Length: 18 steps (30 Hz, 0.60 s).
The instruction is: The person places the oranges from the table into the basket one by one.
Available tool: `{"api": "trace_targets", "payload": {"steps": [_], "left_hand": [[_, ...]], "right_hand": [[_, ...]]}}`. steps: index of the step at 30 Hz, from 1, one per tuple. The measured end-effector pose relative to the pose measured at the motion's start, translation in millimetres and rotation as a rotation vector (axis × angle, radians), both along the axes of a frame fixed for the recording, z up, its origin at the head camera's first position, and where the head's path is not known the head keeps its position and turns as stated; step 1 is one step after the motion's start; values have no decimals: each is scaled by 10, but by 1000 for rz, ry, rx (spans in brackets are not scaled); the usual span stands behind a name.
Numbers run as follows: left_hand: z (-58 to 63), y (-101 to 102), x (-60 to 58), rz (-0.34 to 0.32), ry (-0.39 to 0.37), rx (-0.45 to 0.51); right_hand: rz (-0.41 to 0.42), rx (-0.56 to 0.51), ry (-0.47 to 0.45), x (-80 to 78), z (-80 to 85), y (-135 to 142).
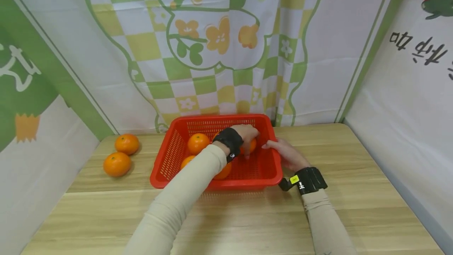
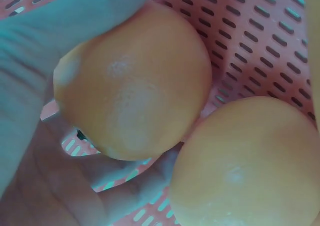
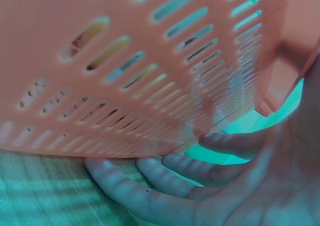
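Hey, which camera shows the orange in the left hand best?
The left wrist view: the orange shows large there, gripped by the left hand. The head view shows it small, partly covered by that hand, in the red basket. The right wrist view shows the basket's slotted wall; I can't pick it out there.

Light-brown, wood-grained desk [image 1: 357, 168], far right corner rounded. On it, toward the far edge near mid-width: red rectangular perforated plastic basket [image 1: 244, 183]. Left of the basket, apart from it: two round, glossy orange fruits [image 1: 117, 164], close together, one slightly farther back.
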<state>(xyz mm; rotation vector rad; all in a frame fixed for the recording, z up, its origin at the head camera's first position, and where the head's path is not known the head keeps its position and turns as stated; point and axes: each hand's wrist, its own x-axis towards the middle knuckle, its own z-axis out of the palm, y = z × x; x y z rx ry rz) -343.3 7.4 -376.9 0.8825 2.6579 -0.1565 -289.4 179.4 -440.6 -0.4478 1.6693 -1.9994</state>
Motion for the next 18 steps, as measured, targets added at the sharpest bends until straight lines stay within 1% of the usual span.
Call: {"api": "trace_targets", "payload": {"steps": [5,8,14,18], "left_hand": [[1,-17,-1,9,-21,10],[30,-36,-1,5,-30,21],[110,-82,3,-36,-42,58],[162,-119,11,-62,-34,96]], "right_hand": [[0,3,2,-11,-32,3],[-2,-1,3,-20,-41,9],[-8,8,3,-35,-44,19],[-6,17,2,-33,-43,24]]}}
